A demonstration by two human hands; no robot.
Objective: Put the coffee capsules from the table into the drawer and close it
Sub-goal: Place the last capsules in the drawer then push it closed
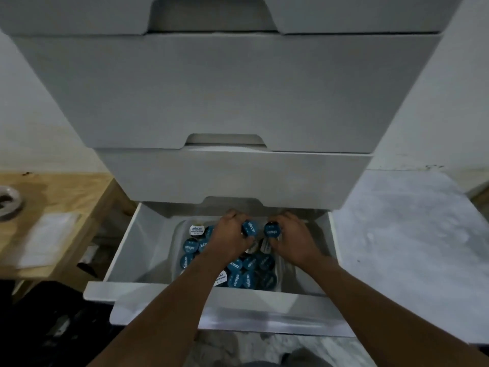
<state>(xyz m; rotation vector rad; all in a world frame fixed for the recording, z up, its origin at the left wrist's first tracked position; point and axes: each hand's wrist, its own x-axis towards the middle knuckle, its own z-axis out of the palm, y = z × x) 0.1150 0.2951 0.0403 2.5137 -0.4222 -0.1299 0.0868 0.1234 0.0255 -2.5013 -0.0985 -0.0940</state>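
Observation:
The bottom white drawer point(124, 250) is pulled out toward me. Inside it lies a pile of coffee capsules point(248, 276) with blue lids and a few white ones. Both my hands reach into the drawer's far part. My left hand point(230, 238) grips a blue-lidded capsule point(250, 229) with its lid facing me. My right hand point(295, 241) grips another blue-lidded capsule point(272, 231) right beside it. More capsules under my hands are partly hidden.
Two shut white drawers point(232, 94) stack above the open one. A wooden table point(66, 197) stands at the left with a white paper point(50, 237) and a round dish point(8, 202). Grey speckled floor point(397, 234) lies to the right.

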